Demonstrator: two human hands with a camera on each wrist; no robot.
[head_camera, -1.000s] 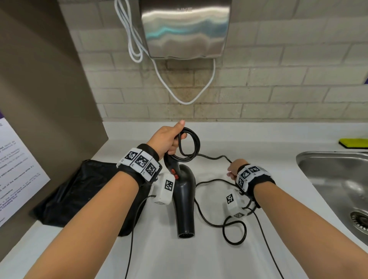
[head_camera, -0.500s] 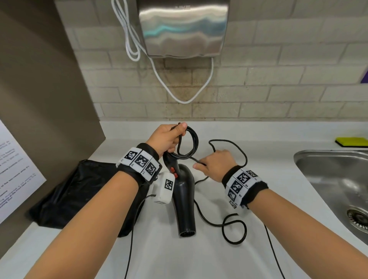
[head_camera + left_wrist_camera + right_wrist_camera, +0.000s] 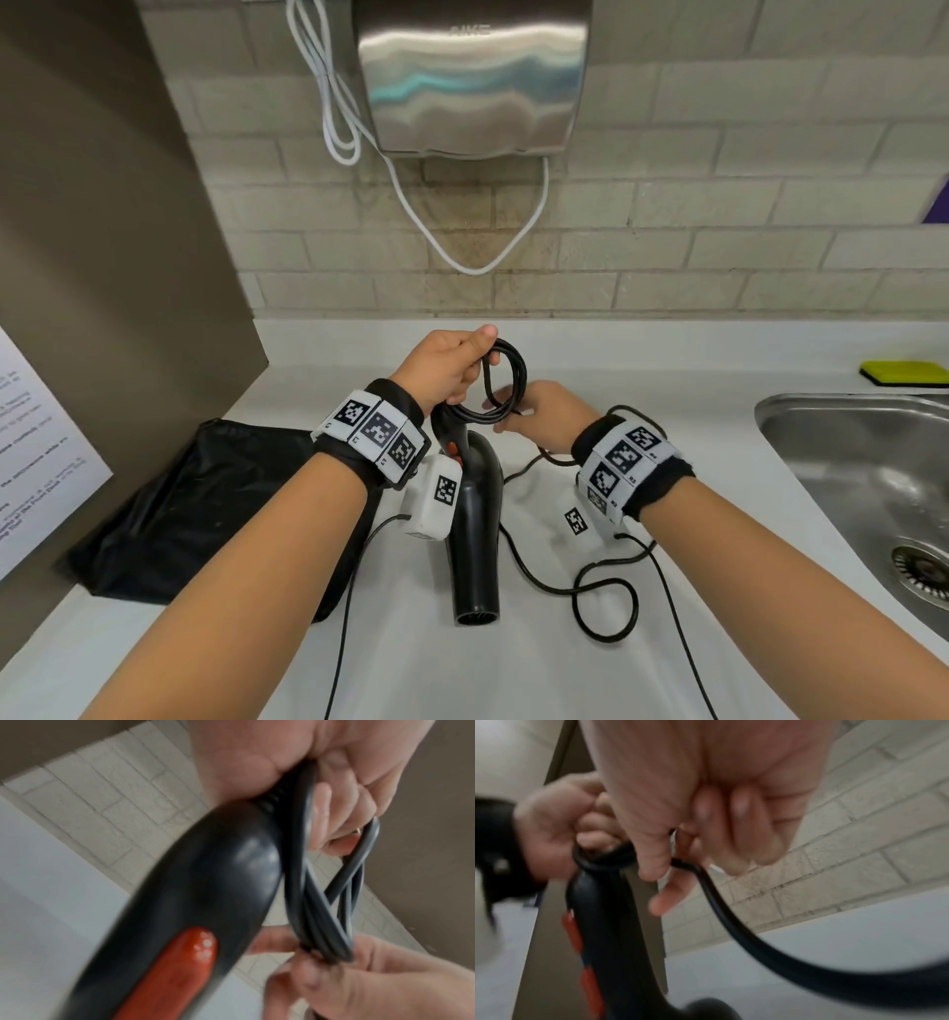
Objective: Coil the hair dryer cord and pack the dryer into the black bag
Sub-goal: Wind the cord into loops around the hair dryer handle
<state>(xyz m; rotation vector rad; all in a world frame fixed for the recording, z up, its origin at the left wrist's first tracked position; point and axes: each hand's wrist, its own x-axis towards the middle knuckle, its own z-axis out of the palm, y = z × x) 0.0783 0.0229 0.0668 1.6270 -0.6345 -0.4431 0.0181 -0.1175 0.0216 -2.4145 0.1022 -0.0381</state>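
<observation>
Cord (image 3: 506, 380) in black loops hangs from the left hand (image 3: 441, 367), whose fingers curl around the top of the coil, thumb on top, just above the handle end of the hair dryer (image 3: 475, 524). Below those fingers the dryer stands on the counter (image 3: 513, 668) with its nozzle toward the person and a red switch on the handle. The right hand (image 3: 544, 416) sits right beside the coil's lower edge, its thumb and fingers pinching the cord there; from that pinch the loose remainder drops under the wrist and trails across the counter into a slack loop. Left of the left wrist lies the black bag (image 3: 205, 509), flat and crumpled against a brown side panel (image 3: 102, 205). The counter is pale and smooth, backed by a beige brick-pattern tile wall (image 3: 719, 205) carrying a steel hand dryer (image 3: 472, 77) with a white cable (image 3: 462, 257) hanging below it. Far right of the right hand is a steel sink (image 3: 847, 462), with a yellow sponge (image 3: 904, 372) behind it. A printed sheet (image 3: 36, 462) is cut off at the left edge, its text unreadable. Both wrist views are blurred; the plug end of the cord cannot be made out, and thin camera wires cross the counter near the forearms.
</observation>
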